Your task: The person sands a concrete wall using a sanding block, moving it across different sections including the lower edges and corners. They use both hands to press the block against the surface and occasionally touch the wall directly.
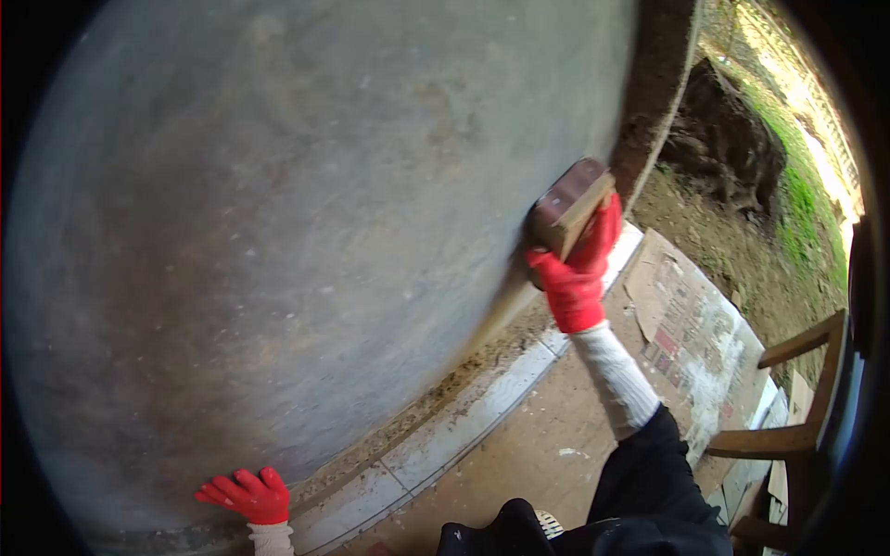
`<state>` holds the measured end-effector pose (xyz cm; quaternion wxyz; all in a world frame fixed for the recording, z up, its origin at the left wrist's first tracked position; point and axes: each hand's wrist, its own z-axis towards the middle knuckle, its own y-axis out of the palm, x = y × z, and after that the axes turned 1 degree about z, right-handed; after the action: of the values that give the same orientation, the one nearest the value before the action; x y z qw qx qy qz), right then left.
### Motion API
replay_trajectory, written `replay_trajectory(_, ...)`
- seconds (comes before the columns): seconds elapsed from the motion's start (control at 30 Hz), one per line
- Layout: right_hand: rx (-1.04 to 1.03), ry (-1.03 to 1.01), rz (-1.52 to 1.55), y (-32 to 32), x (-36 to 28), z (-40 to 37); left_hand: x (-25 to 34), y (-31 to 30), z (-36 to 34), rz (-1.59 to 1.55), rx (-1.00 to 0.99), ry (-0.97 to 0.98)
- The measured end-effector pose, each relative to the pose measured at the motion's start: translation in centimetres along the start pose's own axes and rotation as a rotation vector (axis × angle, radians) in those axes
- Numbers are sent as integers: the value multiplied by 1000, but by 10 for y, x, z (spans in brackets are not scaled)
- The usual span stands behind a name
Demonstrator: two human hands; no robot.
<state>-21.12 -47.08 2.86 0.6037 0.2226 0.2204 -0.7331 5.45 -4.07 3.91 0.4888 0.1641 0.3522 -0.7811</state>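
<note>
In front of me rises a large grey plastered wall with brownish stains and pale specks. My right hand, in a red-coated glove with a white knitted cuff, is closed around a sanding block. The block has a wooden body and a dark reddish-brown sheet over its outer face, and it is against or very close to the wall near its right edge. Low on the left, my left hand, gloved the same way, rests against the wall with its fingers spread. Nothing shows in it.
White tiles line the wall's foot, with crumbly dirt along the joint. Dirty sheets of cardboard lie on the floor at right. A wooden chair stands at the right edge. Beyond are bare soil, a dark stump and grass.
</note>
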Motion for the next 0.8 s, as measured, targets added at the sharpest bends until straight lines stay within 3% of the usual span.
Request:
replay_trajectory(0.03, 20, -62, -131, 3, 16, -15, 8, 1, 5, -14, 6, -2)
replay_trajectory(0.1, 55, 238, -20, 8, 57, -45, 0, -9, 3, -6, -137, -31)
replay_trajectory(0.23, 56, 253, -123, 4, 36, -38, 2, -12, 2, -54, -179, -74)
replay_trajectory(0.33, -6, 81, -53, 5, -14, -17, 1, -9, 1, -61, -186, -88)
replay_trajectory(0.43, 49, 2, -77, 12, 33, -61, 4, -9, 6, -70, -137, -90)
replay_trajectory(0.47, 25, 166, -101, 10, 46, -79, 4, -10, 7, -57, -126, -81)
replay_trajectory(0.57, -15, 240, -157, 3, 28, -71, 1, -3, -3, -29, -120, -67)
replay_trajectory(0.63, -24, 194, -19, 3, -6, -46, 1, -2, -6, -29, -135, -61)
replay_trajectory(0.7, -48, 49, 56, 8, -25, -36, 1, 1, 3, 22, 45, 12)
replay_trajectory(0.77, -28, -29, -23, 16, -1, -61, -5, 7, -12, 18, 24, 11)
replay_trajectory(0.8, -15, 38, -39, 17, 10, -78, -5, 10, -16, 18, -2, 7)
